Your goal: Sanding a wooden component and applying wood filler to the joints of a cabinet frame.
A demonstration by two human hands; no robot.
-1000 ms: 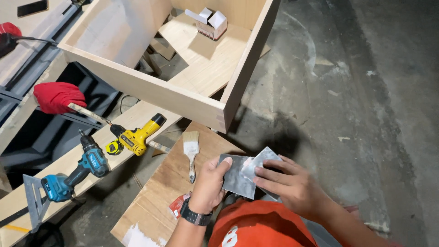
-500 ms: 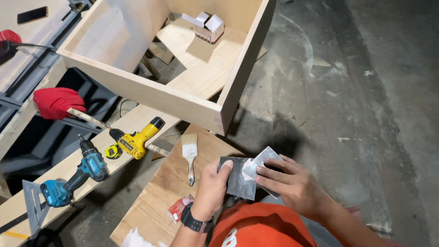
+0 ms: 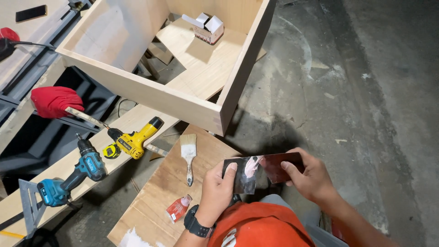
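Both my hands hold one thin shiny metal sheet [image 3: 261, 170] low in the head view, above my orange shirt. My left hand [image 3: 218, 188], with a black watch on the wrist, grips its left end with the thumb on top. My right hand [image 3: 307, 176] pinches its right end. The sheet's surface reflects dark and pinkish patches. Just left of my left hand a paintbrush [image 3: 188, 153] lies on a plywood board [image 3: 160, 196], with a small red tube [image 3: 178, 208] nearer me.
A large open plywood box [image 3: 151, 93] stands ahead with a small white carton [image 3: 208, 27] inside. On a plank at left lie a yellow drill [image 3: 137, 139], a teal drill [image 3: 73, 176], a metal square [image 3: 29, 206] and a red cloth [image 3: 57, 100]. Concrete floor [image 3: 356, 91] spreads right.
The metal sheet has tilted and flattened between my hands, now showing a darker reflection. My right hand has slid to the sheet's right end. The view has shifted slightly.
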